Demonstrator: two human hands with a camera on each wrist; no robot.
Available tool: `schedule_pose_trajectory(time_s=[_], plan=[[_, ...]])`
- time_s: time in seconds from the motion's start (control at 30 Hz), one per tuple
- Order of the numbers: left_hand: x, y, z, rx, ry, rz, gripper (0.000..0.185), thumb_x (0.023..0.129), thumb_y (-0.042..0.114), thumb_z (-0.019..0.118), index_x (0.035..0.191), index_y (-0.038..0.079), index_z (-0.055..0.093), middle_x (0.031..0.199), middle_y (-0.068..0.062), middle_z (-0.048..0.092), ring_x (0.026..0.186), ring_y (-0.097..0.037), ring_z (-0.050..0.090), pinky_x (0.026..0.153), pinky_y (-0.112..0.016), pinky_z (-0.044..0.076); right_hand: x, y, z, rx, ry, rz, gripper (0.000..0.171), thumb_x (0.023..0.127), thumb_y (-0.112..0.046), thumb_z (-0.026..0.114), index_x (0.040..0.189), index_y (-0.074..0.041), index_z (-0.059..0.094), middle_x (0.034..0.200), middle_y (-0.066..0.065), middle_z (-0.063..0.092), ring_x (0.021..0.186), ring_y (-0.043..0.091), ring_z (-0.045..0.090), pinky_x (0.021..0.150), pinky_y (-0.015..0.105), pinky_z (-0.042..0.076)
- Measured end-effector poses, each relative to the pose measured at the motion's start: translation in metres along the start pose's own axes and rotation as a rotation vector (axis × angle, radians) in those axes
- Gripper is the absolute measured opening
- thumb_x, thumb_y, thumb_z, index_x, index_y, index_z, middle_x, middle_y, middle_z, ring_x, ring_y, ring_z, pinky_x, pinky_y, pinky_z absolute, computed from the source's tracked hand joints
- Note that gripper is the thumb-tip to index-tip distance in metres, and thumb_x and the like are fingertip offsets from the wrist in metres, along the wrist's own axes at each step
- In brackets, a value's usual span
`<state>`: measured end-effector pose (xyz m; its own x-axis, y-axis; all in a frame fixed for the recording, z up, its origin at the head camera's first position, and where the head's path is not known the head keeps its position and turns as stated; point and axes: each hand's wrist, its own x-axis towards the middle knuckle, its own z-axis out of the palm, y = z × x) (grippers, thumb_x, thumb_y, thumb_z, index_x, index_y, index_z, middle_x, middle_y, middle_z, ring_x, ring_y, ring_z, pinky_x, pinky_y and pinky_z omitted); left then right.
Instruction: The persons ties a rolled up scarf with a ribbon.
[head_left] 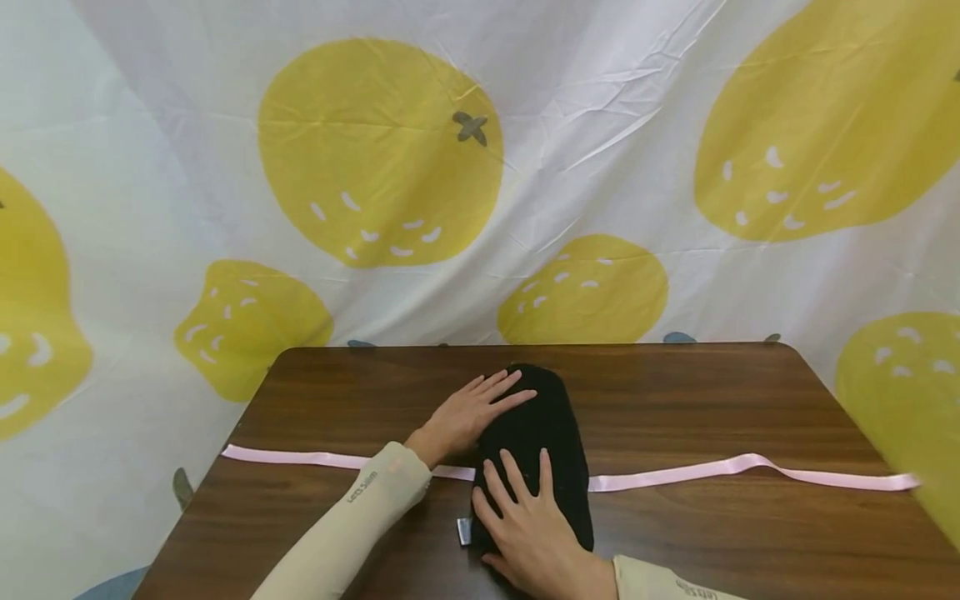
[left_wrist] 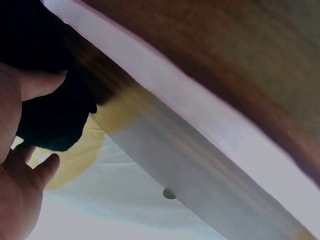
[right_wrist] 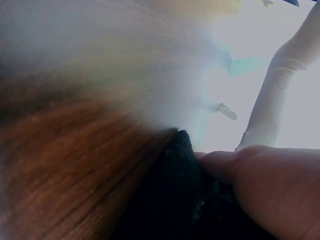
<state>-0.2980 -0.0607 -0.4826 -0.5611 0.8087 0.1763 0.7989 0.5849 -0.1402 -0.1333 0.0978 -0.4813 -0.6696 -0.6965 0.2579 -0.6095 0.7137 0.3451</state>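
Dark brown wooden table (head_left: 675,400) set against a white curtain printed with yellow fruit (head_left: 570,150); a long pale pink satin ribbon (head_left: 675,475) lies flat across the table from its left edge to its right, passing beneath a black, fuzzy, oblong folded cloth (head_left: 551,425) at mid-table.

Left hand (head_left: 468,410) rests flat on the far end of the cloth, fingers straight and slightly fanned, palm down; right hand (head_left: 528,521) lies flat on the near end, fingers straight and a little spread, pressing downward (the two together appear to hold the bundle still and compact over the ribbon, likely so it stays centred).

A small grey tag (head_left: 464,531) pokes out at the cloth's near-left corner; no print legible on it. The cream left sleeve (head_left: 360,517) carries dark lettering reading roughly "Let's Slim"; the right sleeve (head_left: 675,583) shows similar writing, too cropped to read.
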Motion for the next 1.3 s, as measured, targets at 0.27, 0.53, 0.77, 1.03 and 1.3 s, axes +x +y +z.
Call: schedule_pose_trajectory(time_s=[0.27, 0.53, 0.77, 1.03, 1.3], plan=[[0.0003, 0.001, -0.0018, 0.022, -0.011, -0.004, 0.09, 0.091, 0.01, 0.071, 0.159, 0.031, 0.015, 0.165, -0.007, 0.015, 0.151, -0.027, 0.02, 0.117, -0.047, 0.028, 0.0007, 0.0008, -0.0004, 0.017, -0.019, 0.016, 0.075, 0.08, -0.07, 0.065, 0.136, -0.021, 0.057, 0.148, 0.014, 0.047, 0.138, 0.04, 0.038, 0.1, 0.076, 0.028], [-0.0019, 0.0002, -0.0013, 0.056, 0.007, 0.007, 0.092, 0.09, 0.013, 0.073, 0.159, 0.03, 0.014, 0.165, -0.008, 0.017, 0.15, -0.027, 0.021, 0.118, -0.047, 0.026, 0.0014, 0.0007, -0.0019, 0.051, -0.035, 0.028, 0.074, 0.081, -0.069, 0.065, 0.136, -0.021, 0.056, 0.149, 0.014, 0.046, 0.139, 0.04, 0.036, 0.1, 0.076, 0.028], [-0.0015, 0.0004, -0.0025, 0.078, 0.009, 0.014, 0.092, 0.09, 0.014, 0.073, 0.159, 0.03, 0.014, 0.165, -0.008, 0.017, 0.15, -0.027, 0.021, 0.118, -0.046, 0.026, 0.0019, 0.001, -0.0021, 0.062, -0.043, 0.036, 0.074, 0.081, -0.069, 0.066, 0.136, -0.021, 0.057, 0.149, 0.014, 0.046, 0.139, 0.04, 0.035, 0.1, 0.076, 0.027], [-0.0011, 0.0007, -0.0029, 0.078, -0.005, 0.009, 0.094, 0.089, 0.021, 0.075, 0.159, 0.03, 0.014, 0.165, -0.008, 0.017, 0.15, -0.027, 0.021, 0.118, -0.046, 0.025, 0.0021, 0.0008, -0.0024, 0.06, -0.049, 0.035, 0.074, 0.081, -0.069, 0.066, 0.136, -0.021, 0.057, 0.148, 0.013, 0.046, 0.139, 0.039, 0.036, 0.1, 0.076, 0.027], [-0.0018, -0.0003, -0.003, 0.081, 0.009, 0.019, 0.097, 0.086, 0.029, 0.078, 0.159, 0.029, 0.013, 0.165, -0.008, 0.018, 0.15, -0.026, 0.022, 0.119, -0.045, 0.025, 0.0039, 0.0012, -0.0077, 0.077, -0.075, 0.047, 0.072, 0.082, -0.068, 0.065, 0.136, -0.021, 0.056, 0.149, 0.012, 0.046, 0.14, 0.038, 0.036, 0.102, 0.075, 0.026]])
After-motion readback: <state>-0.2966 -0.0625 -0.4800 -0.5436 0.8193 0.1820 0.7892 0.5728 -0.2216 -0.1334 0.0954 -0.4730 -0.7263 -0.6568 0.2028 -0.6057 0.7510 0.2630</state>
